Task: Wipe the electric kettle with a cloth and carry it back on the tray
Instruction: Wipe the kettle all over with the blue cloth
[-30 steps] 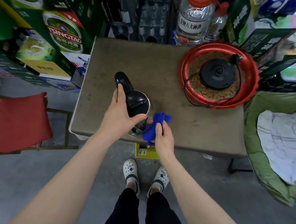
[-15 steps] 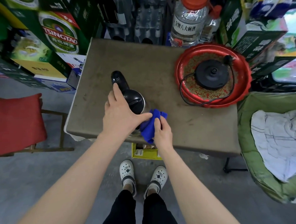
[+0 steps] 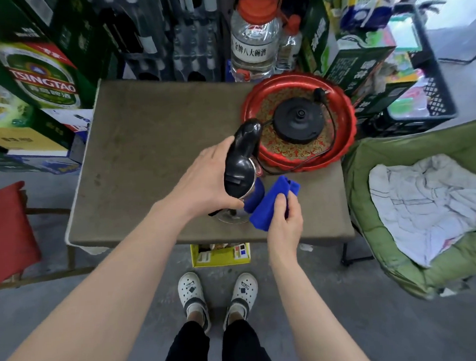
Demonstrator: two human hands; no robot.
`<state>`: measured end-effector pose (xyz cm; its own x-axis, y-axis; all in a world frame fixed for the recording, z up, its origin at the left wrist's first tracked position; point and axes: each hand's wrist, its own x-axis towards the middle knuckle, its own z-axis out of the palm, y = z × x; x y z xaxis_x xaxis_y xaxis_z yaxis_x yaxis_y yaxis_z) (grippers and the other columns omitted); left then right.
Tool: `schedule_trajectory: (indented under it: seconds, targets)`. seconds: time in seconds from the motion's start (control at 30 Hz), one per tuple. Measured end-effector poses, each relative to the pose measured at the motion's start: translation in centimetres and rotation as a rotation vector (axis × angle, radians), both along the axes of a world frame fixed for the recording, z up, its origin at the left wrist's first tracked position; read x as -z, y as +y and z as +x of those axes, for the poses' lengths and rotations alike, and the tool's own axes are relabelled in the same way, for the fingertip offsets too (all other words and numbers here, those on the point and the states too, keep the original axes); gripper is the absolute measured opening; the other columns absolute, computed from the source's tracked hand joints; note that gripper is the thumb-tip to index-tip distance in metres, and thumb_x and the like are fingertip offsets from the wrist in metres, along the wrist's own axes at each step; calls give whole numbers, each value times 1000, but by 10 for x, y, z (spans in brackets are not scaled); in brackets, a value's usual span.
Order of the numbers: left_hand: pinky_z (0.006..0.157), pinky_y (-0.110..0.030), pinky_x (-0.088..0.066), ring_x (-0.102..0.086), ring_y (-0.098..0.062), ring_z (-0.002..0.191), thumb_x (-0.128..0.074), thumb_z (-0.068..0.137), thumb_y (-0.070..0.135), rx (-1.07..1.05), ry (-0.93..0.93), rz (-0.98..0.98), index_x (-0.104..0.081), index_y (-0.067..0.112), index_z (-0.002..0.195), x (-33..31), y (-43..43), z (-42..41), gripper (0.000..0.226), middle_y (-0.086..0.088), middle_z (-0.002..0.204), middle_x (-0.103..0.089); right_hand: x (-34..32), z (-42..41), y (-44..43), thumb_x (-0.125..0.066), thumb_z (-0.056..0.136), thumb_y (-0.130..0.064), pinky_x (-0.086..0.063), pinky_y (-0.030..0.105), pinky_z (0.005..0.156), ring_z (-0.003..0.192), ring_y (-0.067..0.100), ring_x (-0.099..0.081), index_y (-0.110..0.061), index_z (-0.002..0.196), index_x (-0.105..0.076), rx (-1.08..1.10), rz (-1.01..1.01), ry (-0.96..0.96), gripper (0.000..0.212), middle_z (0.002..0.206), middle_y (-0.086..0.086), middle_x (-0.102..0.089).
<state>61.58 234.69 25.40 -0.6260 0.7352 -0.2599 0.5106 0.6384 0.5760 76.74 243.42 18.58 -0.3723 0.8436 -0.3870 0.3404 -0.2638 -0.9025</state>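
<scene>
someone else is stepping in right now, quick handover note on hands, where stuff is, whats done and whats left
Left hand: gripping the kettle from the side, on the table.
Right hand: holding the blue cloth against the kettle's right side.
Red tray sits at the table's far right, holding the kettle base and its cord.
Done: wiping under way.
Left: finish wiping, set the kettle on the base, carry the tray back.

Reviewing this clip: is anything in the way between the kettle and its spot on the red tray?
Yes. The black base sits mid-tray and its cord loops over the near rim, right beside the kettle the left hand holds. The right hand presses the cloth on the other side.
</scene>
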Motion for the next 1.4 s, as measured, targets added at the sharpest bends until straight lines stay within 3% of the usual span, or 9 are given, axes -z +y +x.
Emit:
schedule_trajectory:
  seconds: [0.13, 0.23, 0.43, 0.67, 0.9, 1.03, 1.13, 1.33, 1.4]
  targets:
    - [114, -43, -33, -28, -25, 145, -87, 53, 36, 7, -25, -25, -8, 22, 156, 6, 4, 5, 131, -2, 160, -22, -10, -14, 2, -54, 101, -32, -48, 28, 95, 111, 14, -61, -47, 111, -66, -42, 164, 166, 22, 116, -7, -66]
    - [116, -43, -32, -27, -24, 146, -88, 56, 32, 18, -60, -14, -7, 21, 157, 6, 0, -1, 129, -1, 161, -18, 0, -42, 5, -54, 100, -35, -44, 28, 104, 123, 19, -57, -35, 117, -69, -154, 283, 177, 23, 126, -6, -64]
    - [113, -35, -34, -28, -16, 144, -90, 59, 33, 22, -121, 6, -5, 28, 156, 4, -4, -8, 129, 8, 161, -15, 44, -35, 44, -43, 107, -30, -45, 42, 100, 114, 33, -59, -7, 111, -65, -223, -99, -230, 31, 117, 15, -66]
    - [110, -26, -35, -34, -7, 138, -91, 49, 27, 30, -124, 66, -18, 30, 153, 2, -23, -18, 127, 7, 153, -32, -10, -53, 25, -53, 98, -48, -48, 30, 98, 117, 10, -59, -54, 122, -52, -374, 257, 151, 25, 126, -25, -61]
    - [111, -34, -37, -39, -12, 135, -91, 49, 21, 95, -135, -20, -23, 27, 151, -3, -44, -33, 123, 6, 149, -37, 32, -63, 31, -46, 105, -31, -49, 45, 98, 110, 29, -62, -16, 116, -65, -518, -74, -244, 27, 113, 7, -70]
    - [118, -38, -29, -21, -18, 145, -85, 50, 31, 77, -129, -51, -19, 30, 151, 2, -37, -31, 121, 5, 152, -18, 9, -62, 7, -48, 103, -29, -45, 26, 94, 108, 14, -58, -21, 116, -63, -271, 261, 97, 21, 114, -4, -62]
    - [116, -39, -32, -33, -20, 138, -82, 50, 48, -29, -122, -18, -23, 34, 148, 7, -35, -25, 115, 8, 144, -26, -6, -78, -4, -59, 99, -28, -41, 24, 103, 118, 21, -53, -16, 121, -67, -363, 574, 205, 26, 125, 0, -51]
    - [113, -43, -36, -39, -22, 133, -82, 54, 49, -22, -157, -42, -23, 37, 149, 7, -32, -36, 113, 6, 143, -31, 2, -114, 14, -51, 104, -31, -36, 4, 92, 109, -7, -51, -18, 128, -63, -208, 237, 186, 30, 125, 4, -52]
    - [112, -42, -36, -39, -22, 132, -86, 56, 45, -16, -167, -52, -24, 36, 149, 6, -31, -39, 113, 6, 143, -31, 16, -126, 26, -45, 106, -34, -41, 18, 99, 113, 5, -55, -19, 130, -62, -138, 104, 108, 33, 126, 7, -57]
